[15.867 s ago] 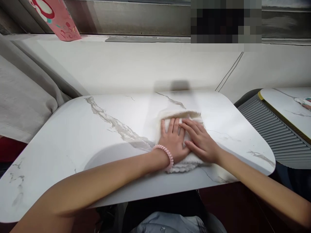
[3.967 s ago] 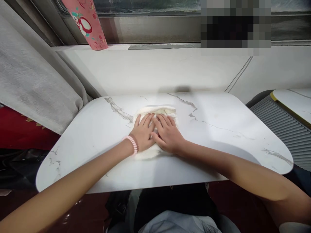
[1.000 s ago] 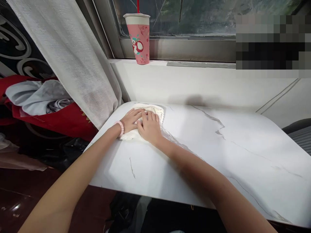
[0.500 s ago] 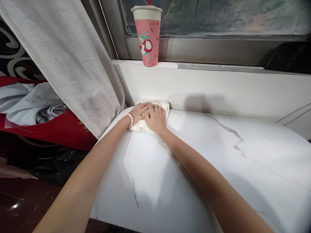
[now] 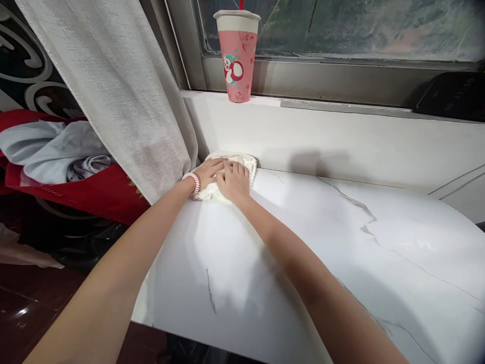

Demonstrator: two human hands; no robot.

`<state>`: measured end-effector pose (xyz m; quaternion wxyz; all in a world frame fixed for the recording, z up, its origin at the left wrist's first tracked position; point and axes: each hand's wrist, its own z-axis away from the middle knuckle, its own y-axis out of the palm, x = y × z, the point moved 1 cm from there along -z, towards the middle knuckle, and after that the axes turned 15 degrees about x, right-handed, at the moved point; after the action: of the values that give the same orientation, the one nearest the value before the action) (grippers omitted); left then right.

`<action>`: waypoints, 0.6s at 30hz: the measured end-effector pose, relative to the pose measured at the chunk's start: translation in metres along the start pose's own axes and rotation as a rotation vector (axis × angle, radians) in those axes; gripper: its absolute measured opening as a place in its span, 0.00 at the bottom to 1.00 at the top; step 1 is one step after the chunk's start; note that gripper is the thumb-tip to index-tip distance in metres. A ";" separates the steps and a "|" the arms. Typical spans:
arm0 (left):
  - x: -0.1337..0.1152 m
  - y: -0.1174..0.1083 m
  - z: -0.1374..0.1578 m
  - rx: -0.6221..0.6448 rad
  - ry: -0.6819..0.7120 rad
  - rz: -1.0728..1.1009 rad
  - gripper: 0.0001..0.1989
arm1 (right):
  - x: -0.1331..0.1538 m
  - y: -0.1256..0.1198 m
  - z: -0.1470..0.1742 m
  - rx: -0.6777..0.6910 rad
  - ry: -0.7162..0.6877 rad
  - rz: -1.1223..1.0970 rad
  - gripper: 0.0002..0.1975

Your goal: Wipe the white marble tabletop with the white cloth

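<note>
A cream-white cloth (image 5: 214, 192) with a textured weave lies bunched on the white marble-patterned table (image 5: 182, 283), at its far edge by the wall and the curtain. My left hand (image 5: 210, 172), with a pink coiled band at the wrist, rests flat on the cloth's left part. Pressed on it just to the right is my right hand (image 5: 235, 182), fingers extended and pointing away from me. The two hands touch or nearly touch at the fingertips. Neither is wrapped round the cloth; both palms face down and are hidden.
A pink paper cup (image 5: 238, 60) with a red straw stands on the window ledge. A black phone-like device (image 5: 452, 96) leans at the right of the ledge. Left of the table hang a pale curtain (image 5: 125, 91) and a red bag (image 5: 87, 197) holding folded clothes.
Both hands and the cloth have slid a little to the left along the table's far edge, closer to the curtain. The view has shifted slightly.
</note>
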<state>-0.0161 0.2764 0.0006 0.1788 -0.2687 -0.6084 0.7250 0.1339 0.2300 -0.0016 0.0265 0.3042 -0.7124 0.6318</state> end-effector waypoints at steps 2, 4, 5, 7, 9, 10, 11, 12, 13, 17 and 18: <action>0.003 0.000 0.009 0.001 -0.023 0.003 0.28 | 0.007 0.003 0.002 0.000 -0.018 0.007 0.24; 0.004 0.000 0.018 0.001 -0.044 0.001 0.29 | 0.013 0.006 0.004 0.004 -0.030 0.013 0.25; 0.005 0.001 0.023 0.003 -0.049 -0.003 0.29 | 0.015 0.007 0.006 0.008 -0.036 0.013 0.25; 0.004 0.002 0.032 0.003 -0.053 -0.012 0.29 | 0.021 0.009 0.011 0.012 -0.052 0.008 0.26; 0.001 0.004 0.043 -0.009 -0.059 -0.016 0.29 | 0.027 0.010 0.018 0.010 -0.076 -0.005 0.26; 0.000 0.005 0.049 -0.017 -0.064 -0.015 0.29 | 0.030 0.011 0.021 0.013 -0.085 -0.012 0.25; -0.002 0.006 0.055 -0.023 -0.070 -0.015 0.29 | 0.033 0.011 0.025 0.017 -0.094 -0.018 0.25; -0.004 0.008 0.061 -0.026 -0.076 -0.015 0.29 | 0.036 0.012 0.029 0.022 -0.103 -0.022 0.26; -0.006 0.008 0.068 -0.026 -0.082 -0.017 0.29 | 0.040 0.012 0.034 0.025 -0.112 -0.024 0.26; -0.018 0.012 0.097 -0.019 -0.109 -0.034 0.29 | 0.054 0.014 0.055 0.038 -0.140 -0.039 0.27; -0.022 0.013 0.104 -0.017 -0.114 -0.036 0.29 | 0.058 0.014 0.060 0.046 -0.147 -0.044 0.28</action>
<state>-0.0611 0.1788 0.0035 0.1544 -0.2175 -0.6286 0.7306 0.1013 0.1517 -0.0018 -0.0190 0.3661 -0.6907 0.6233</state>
